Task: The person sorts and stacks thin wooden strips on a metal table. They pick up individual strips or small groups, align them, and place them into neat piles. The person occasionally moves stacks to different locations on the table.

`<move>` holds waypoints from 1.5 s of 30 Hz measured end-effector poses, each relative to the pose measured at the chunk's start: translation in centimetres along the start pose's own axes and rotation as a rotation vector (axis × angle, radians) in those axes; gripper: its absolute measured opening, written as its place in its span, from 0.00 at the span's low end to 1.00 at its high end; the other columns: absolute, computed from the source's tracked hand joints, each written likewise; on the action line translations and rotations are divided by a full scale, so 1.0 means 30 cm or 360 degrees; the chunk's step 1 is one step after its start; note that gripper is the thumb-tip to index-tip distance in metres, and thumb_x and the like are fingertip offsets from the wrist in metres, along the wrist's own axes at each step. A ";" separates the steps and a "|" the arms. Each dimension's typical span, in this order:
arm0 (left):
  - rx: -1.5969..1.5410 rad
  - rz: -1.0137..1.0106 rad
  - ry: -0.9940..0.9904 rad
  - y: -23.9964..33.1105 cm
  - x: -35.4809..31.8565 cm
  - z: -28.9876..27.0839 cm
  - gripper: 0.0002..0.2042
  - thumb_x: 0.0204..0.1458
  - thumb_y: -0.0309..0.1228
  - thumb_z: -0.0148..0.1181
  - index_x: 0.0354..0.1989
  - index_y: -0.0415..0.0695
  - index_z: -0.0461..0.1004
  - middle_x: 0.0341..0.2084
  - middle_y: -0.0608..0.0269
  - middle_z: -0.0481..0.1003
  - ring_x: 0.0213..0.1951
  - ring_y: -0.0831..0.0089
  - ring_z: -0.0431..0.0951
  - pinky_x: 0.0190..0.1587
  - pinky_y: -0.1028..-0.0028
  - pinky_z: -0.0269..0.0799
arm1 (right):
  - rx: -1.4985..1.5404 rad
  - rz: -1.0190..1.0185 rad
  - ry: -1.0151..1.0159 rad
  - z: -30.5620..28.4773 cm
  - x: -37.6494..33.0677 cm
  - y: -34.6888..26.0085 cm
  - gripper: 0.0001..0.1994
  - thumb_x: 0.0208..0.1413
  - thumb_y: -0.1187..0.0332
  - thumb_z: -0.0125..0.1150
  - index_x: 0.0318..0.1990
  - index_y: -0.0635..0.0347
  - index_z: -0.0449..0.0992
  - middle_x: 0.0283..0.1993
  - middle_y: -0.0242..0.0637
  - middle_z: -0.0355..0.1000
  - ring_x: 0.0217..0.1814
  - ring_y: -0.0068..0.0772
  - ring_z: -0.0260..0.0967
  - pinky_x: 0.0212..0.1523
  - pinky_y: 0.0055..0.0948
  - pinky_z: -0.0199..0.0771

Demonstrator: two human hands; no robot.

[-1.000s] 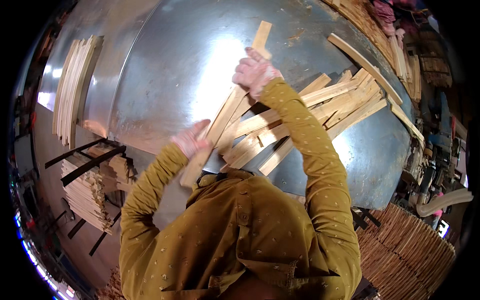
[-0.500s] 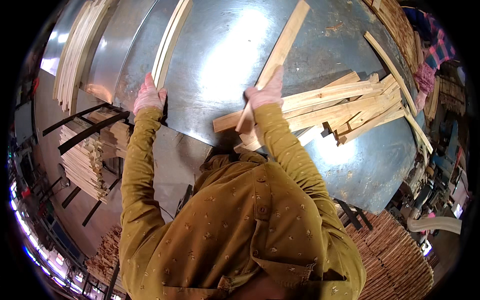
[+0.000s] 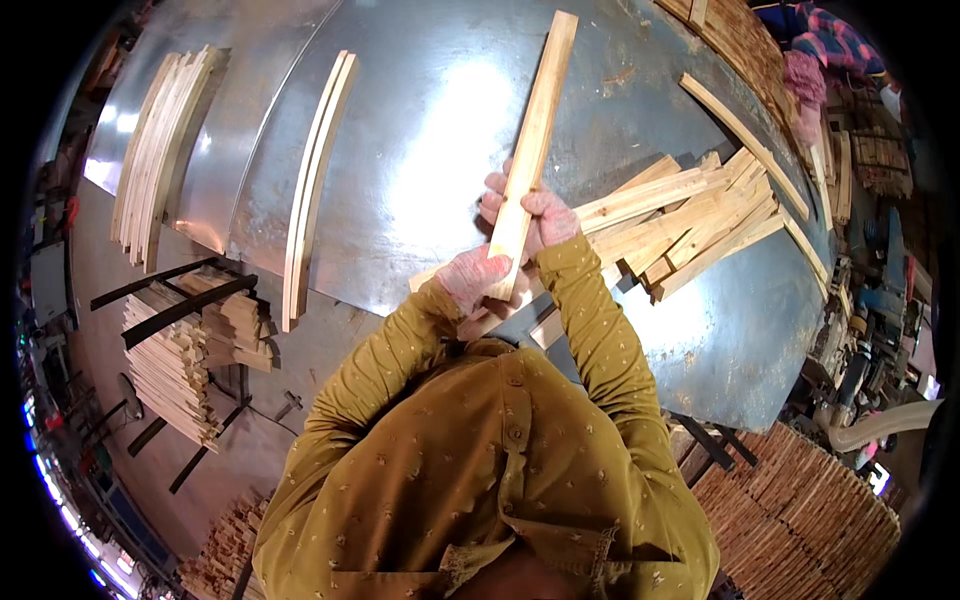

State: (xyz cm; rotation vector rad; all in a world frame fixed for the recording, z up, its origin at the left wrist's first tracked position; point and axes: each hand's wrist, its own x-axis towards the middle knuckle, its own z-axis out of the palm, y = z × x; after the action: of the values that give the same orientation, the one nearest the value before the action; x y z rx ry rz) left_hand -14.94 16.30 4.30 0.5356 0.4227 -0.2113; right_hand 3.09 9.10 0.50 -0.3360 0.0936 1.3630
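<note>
Both my hands hold one wooden strip (image 3: 538, 120), tilted with its far end up and to the right. My left hand (image 3: 474, 279) is closed round its near end, thumb on top. Higher up, my right hand (image 3: 545, 215) grips the same strip, with fingers wrapped beneath and showing on its left side. To the left, a pair of wooden strips (image 3: 318, 185) lies side by side on the metal table (image 3: 400, 240), its near ends past the edge. Beside my right forearm, a loose heap of wooden strips (image 3: 690, 215) lies crosswise.
At the far left, a neat row of strips (image 3: 165, 155) rests on the table. Below it, a wood stack (image 3: 170, 350) sits on dark metal bars. A larger wood stack (image 3: 800, 510) stands at the lower right. Another person's gloved hand (image 3: 806, 115) is at the table's far right.
My left hand has let go of the strip pair and moved right to grasp the near end of the strip in my right hand. The other person's hand has moved away.
</note>
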 end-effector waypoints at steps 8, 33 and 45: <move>0.0559 -0.0167 0.1042 0.065 -0.061 -0.075 0.23 0.57 0.34 0.61 0.59 0.41 0.67 0.33 0.64 0.76 0.36 0.77 0.76 0.37 0.77 0.75 | -0.4273 0.0206 0.0146 0.016 -0.165 -0.165 0.49 0.47 0.36 0.61 0.71 0.55 0.53 0.63 0.48 0.66 0.67 0.45 0.61 0.72 0.45 0.48; -0.0093 0.0394 0.0203 -0.114 -0.008 -0.001 0.59 0.37 0.83 0.34 0.64 0.39 0.59 0.46 0.47 0.76 0.40 0.57 0.80 0.45 0.59 0.76 | -0.0779 -0.0396 0.0970 0.247 0.307 -0.405 0.32 0.66 0.41 0.37 0.45 0.68 0.70 0.26 0.41 0.67 0.24 0.37 0.66 0.33 0.39 0.78; 0.0928 0.0267 0.1314 -0.096 -0.086 -0.176 0.29 0.47 0.35 0.69 0.58 0.43 0.67 0.41 0.51 0.78 0.38 0.56 0.79 0.42 0.59 0.78 | -0.3523 0.0095 0.2379 -0.034 -0.212 -0.098 0.61 0.42 0.35 0.66 0.73 0.66 0.39 0.75 0.63 0.37 0.79 0.57 0.33 0.76 0.37 0.36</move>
State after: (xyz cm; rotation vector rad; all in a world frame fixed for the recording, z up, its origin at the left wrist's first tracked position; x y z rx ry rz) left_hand -19.87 16.92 0.03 1.2332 1.1279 0.0693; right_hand 4.74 2.32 1.72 -3.0804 -0.2382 0.3519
